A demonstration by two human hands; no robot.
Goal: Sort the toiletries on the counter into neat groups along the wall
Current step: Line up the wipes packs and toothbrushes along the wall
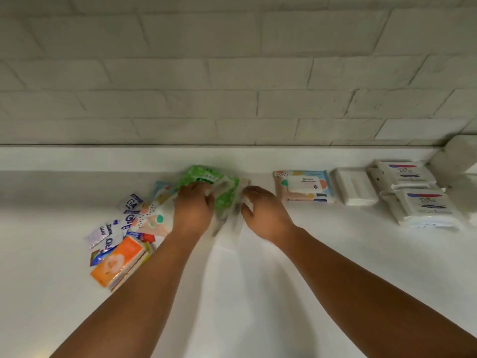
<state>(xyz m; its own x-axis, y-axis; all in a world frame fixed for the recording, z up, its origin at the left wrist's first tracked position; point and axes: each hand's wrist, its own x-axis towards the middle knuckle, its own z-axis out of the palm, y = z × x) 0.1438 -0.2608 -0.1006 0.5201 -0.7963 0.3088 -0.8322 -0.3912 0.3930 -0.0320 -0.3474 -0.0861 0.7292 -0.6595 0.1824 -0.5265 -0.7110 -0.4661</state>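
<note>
Both hands on green wipes pack (206,182) at desk (335,267) centre, near the wall: left hand (192,210) laid over its left side, right hand (263,210) fingers curled at its blurred right edge; exact grip unclear. Sorted right: one patterned wipes pack (303,186), one plain white pack (356,186), two Dove packs (413,192). Unsorted left: one orange tissue pack (118,262), several small sachets (121,220), count unclear.
</note>
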